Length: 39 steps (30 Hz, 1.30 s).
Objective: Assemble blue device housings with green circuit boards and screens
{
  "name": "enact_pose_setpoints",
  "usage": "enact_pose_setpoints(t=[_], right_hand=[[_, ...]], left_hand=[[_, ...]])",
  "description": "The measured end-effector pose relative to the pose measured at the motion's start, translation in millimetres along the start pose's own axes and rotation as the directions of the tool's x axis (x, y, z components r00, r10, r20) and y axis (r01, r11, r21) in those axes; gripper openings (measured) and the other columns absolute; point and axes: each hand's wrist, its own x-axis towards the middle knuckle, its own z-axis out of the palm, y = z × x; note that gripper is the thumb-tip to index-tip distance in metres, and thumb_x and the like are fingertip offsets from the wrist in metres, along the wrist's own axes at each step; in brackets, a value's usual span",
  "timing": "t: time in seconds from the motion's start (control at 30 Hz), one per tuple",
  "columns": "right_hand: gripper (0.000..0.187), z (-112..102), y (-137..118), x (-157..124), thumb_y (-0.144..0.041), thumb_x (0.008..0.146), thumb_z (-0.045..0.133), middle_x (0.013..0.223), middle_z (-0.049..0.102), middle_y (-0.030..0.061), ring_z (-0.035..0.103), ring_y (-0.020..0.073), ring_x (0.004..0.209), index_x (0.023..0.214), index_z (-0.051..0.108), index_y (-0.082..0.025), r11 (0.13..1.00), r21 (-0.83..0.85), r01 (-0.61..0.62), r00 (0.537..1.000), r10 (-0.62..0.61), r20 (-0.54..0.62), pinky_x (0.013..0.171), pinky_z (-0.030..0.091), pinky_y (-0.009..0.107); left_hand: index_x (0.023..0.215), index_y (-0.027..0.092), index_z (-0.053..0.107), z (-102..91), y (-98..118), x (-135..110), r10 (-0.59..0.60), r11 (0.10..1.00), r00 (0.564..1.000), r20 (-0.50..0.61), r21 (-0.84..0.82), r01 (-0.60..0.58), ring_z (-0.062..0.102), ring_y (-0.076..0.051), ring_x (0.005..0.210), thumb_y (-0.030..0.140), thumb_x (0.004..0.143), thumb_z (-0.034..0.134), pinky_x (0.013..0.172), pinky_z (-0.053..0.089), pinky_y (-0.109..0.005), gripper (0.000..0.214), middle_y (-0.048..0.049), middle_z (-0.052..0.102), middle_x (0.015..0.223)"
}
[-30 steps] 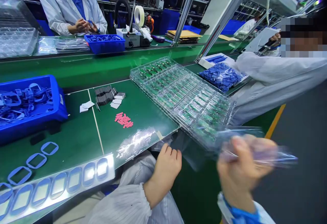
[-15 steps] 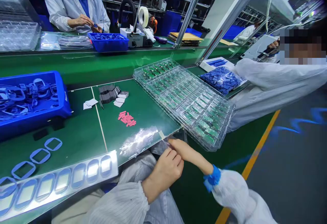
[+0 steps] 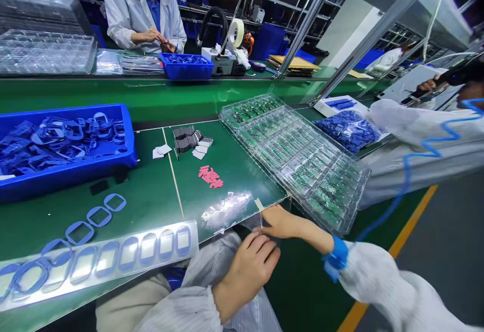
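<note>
The right hand pinches a thin clear strip (too fine to make out) beside the curled left hand, while the stacked clear trays sit filled with green boards.

blue crate of frame gaskets left; tape roll on far bench

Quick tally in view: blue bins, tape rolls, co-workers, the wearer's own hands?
Blue bins: 2, the near blue bin and the far blue bin
Tape rolls: 1, the roll of white tape
Co-workers: 3, the co-worker across the belt, the co-worker at right, the distant co-worker
Own hands: 2, the left hand, the right hand
Total: 8
</note>
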Motion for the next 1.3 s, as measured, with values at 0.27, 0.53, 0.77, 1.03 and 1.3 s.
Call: enact_pose_setpoints(t=[0.27,0.53,0.77,1.03,1.3], right_hand=[[0.036,-1,-7,-31,-0.029,0.091,0.050,0.116,0.063,0.0207,0.058,0.0326,0.112,0.120,0.056,-0.008,0.966,-0.259,-0.017,0.995,-0.010,-0.103,0.090,0.048,0.044],[0.047,-12,-9,-45,-0.048,0.091,0.044,0.088,0.072,0.0183,0.071,0.0279,0.070,0.110,0.061,-0.008,0.942,-0.289,-0.170,0.940,0.067,-0.335,0.051,0.052,0.032],[0.030,-54,-35,-22,-0.031,0.094,0.045,0.121,0.063,0.0112,0.059,0.0210,0.113,0.118,0.056,-0.017,0.992,-0.099,0.073,0.933,-0.103,-0.346,0.094,0.048,0.035],[0.060,-64,-48,59,-0.045,0.061,0.082,0.103,0.061,0.0077,0.056,0.0226,0.095,0.106,0.056,-0.016,0.959,0.080,0.274,0.960,-0.268,-0.075,0.079,0.049,0.032],[0.046,-77,-56,83,-0.037,0.053,0.086,0.077,0.058,0.0005,0.052,0.0173,0.071,0.080,0.054,-0.018,0.934,0.166,0.317,0.935,-0.338,0.113,0.061,0.037,0.025]], left_hand=[[0.127,0.006,0.050,-70.0,-32,11,-0.616,0.734,0.788,0.001,0.363,0.574,0.057,-0.033,0.109,0.023,0.086,0.057,0.089,0.046,-0.047,0.045,-0.0211,0.058,0.127],[0.100,0.007,0.063,-98.4,-56,39,-0.755,0.644,0.613,0.234,0.438,0.627,0.061,-0.030,0.088,0.035,0.080,0.066,0.070,0.047,-0.038,0.035,-0.0147,0.066,0.095],[0.098,0.006,0.063,-102.3,-70,51,-0.732,0.680,0.594,0.334,0.418,0.603,0.058,-0.032,0.097,0.047,0.081,0.061,0.076,0.045,-0.038,0.044,-0.0173,0.065,0.100],[0.097,0.005,0.060,-103.3,-73,52,-0.714,0.700,0.601,0.360,0.397,0.594,0.061,-0.033,0.093,0.036,0.082,0.062,0.073,0.044,-0.038,0.034,-0.0189,0.066,0.095],[0.087,0.015,0.057,-104.6,-74,45,-0.674,0.736,0.663,0.325,0.229,0.637,0.062,-0.030,0.089,0.028,0.080,0.064,0.070,0.045,-0.036,0.016,-0.0101,0.066,0.085]])
